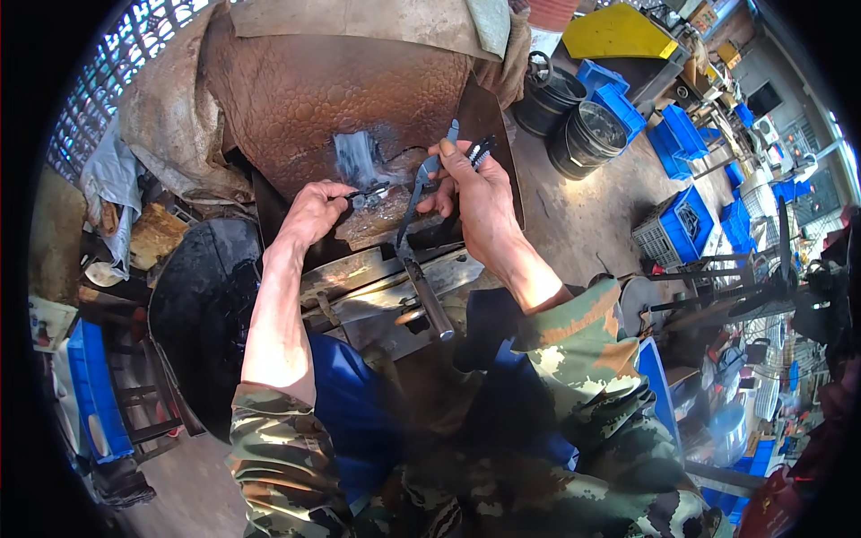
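Note:
My left hand (316, 213) pinches one end of a small dark metal part (368, 195), which lies over a rough brown work surface. My right hand (484, 202) is closed round several dark metal pieces with toothed edges (482, 151); their ends stick out past the fingers. Beside its fingertips rises a curved grey metal tool (420, 186), close to or touching them; I cannot tell whether it is gripped. Below that, a steel bar or tube (429, 300) slants towards me across worn wooden boards (368, 282).
Behind the work spot stands a brown crusted sheet (323, 99) with a pale grey patch. A large black rounded container (202, 314) sits at my left. To the right are black buckets (585, 139), blue crates (677, 139) and a grey crate (673, 229) on the floor.

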